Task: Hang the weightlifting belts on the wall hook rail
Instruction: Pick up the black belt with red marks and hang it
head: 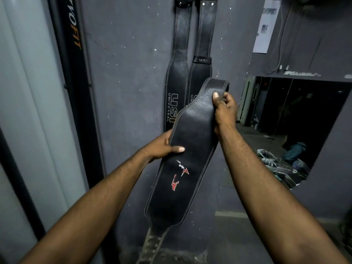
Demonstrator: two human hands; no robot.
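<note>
I hold a wide black leather belt point(190, 149) with a red and white logo, tilted in front of the grey wall. My left hand point(162, 147) grips its left edge near the middle, thumb on the front. My right hand point(224, 109) pinches the folded upper end. The lower strap end with holes hangs down near the bottom edge. Two black belts hang on the wall behind: a left hung belt point(177, 77) with white lettering and a right hung belt point(203, 44) beside it. The tops of both run out of view, so the hook rail is hidden.
A black machine post with orange lettering point(74, 54) stands to the left, beside a pale panel. To the right, a mirror point(297, 121) reflects floor clutter. A paper notice point(265, 25) and cables hang on the wall above the mirror.
</note>
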